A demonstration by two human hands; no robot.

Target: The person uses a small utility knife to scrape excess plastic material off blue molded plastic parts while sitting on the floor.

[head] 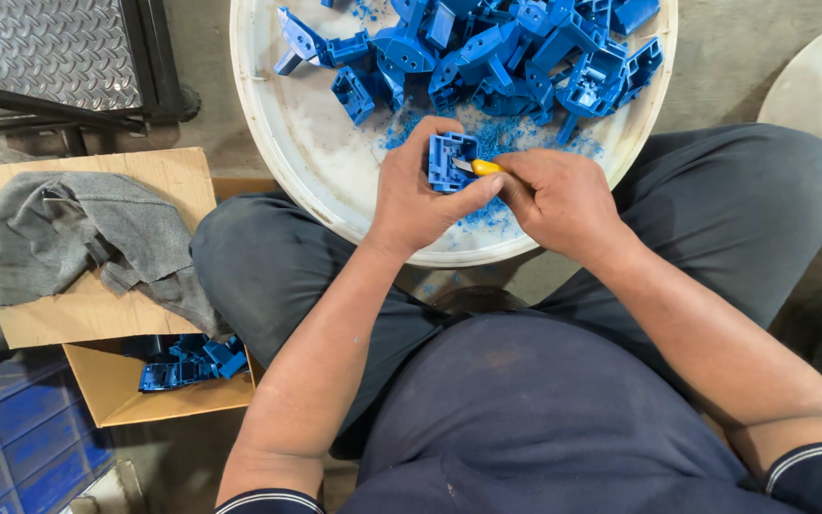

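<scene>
Blue plastic is what both hands are working on. The left hand (416, 195) is gripping a small blue plastic part (450, 160), with its fingers closed around it from the left side and below, just above the near rim of a big white round tray (283, 143). The right hand (554, 200) is closed on a small knife with a yellow handle (483, 168), and the blade is touching the right edge of the part. More blue parts (506, 52) are lying in a pile on the far half of the tray, and blue shavings (487, 133) are spreading under the hands.

On the left, a grey cloth (78, 233) is lying on a cardboard flap, and an open cardboard box (126, 395) beside the knee is holding a few more blue parts.

I think the risk is the blade: the left thumb is sitting very near the cutting edge, so if the knife is slipping off the hard plastic, it could cut the thumb. Too much pressure could also damage the part.
</scene>
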